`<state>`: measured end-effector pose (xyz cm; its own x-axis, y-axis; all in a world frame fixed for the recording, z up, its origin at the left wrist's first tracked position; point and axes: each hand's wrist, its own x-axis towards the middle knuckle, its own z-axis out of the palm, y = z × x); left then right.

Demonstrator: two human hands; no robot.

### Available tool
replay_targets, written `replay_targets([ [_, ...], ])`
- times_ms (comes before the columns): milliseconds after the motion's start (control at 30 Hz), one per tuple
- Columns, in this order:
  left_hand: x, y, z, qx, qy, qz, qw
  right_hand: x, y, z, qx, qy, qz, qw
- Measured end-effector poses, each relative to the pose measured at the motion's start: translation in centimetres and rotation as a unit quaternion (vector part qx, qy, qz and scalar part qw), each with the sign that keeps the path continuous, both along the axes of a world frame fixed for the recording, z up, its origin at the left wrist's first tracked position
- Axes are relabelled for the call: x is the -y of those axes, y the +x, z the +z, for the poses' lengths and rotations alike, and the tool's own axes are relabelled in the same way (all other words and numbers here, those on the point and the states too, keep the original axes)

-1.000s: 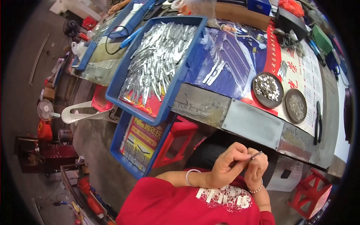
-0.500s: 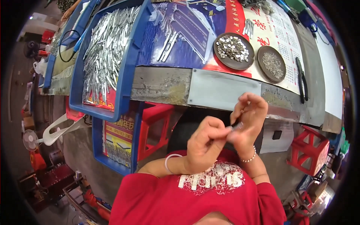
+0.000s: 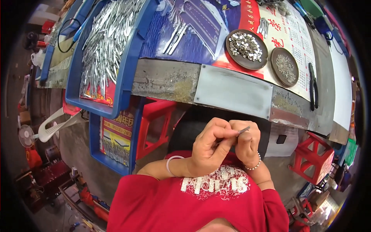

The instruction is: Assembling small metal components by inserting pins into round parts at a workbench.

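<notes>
In front of my red shirt, my two hands meet. My left hand (image 3: 211,146) pinches a small, narrow, dark-grey metal piece (image 3: 244,130) between thumb and index finger, its tip pointing up and to the right. Curled closed against it is my right hand (image 3: 247,145); whether its fingers hold anything besides is hidden. Beyond the hands, on the bench, sit a brown dish (image 3: 259,63) of small shiny metal bits and a smaller brown dish (image 3: 295,79) of tiny metal parts. Black-handled pliers (image 3: 313,89) lie to their right.
A blue tray (image 3: 124,91) heaped with slender metal strips (image 3: 106,42) overhangs the bench edge at left. Below it is another blue tray (image 3: 132,152). A grey metal plate (image 3: 233,91) is fixed at the bench front. Red stools (image 3: 312,159) stand below on both sides.
My right hand, raised with fingers lifted before, has lowered and curled closed beside my left. The metal piece now shows more clearly. The view has shifted slightly.
</notes>
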<state>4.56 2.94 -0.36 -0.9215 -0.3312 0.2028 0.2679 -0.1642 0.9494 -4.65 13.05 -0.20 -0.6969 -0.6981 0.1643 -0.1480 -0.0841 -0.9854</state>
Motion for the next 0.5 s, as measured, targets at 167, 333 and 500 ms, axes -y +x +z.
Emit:
replay_targets([
  [167,0.2,0.3,0.3,-0.042,-0.007,-0.008,0.999,0.1,0.9,-0.2,-0.056,-0.131,-0.032,0.989],
  [333,0.2,0.2,0.4,-0.002,-0.02,0.025,0.999,0.4,-1.2,-0.2,0.043,-0.053,-0.306,0.95],
  [500,0.5,0.3,0.5,-0.066,-0.067,0.054,0.994,3.4,0.7,4.4,0.208,-0.126,-0.445,0.862],
])
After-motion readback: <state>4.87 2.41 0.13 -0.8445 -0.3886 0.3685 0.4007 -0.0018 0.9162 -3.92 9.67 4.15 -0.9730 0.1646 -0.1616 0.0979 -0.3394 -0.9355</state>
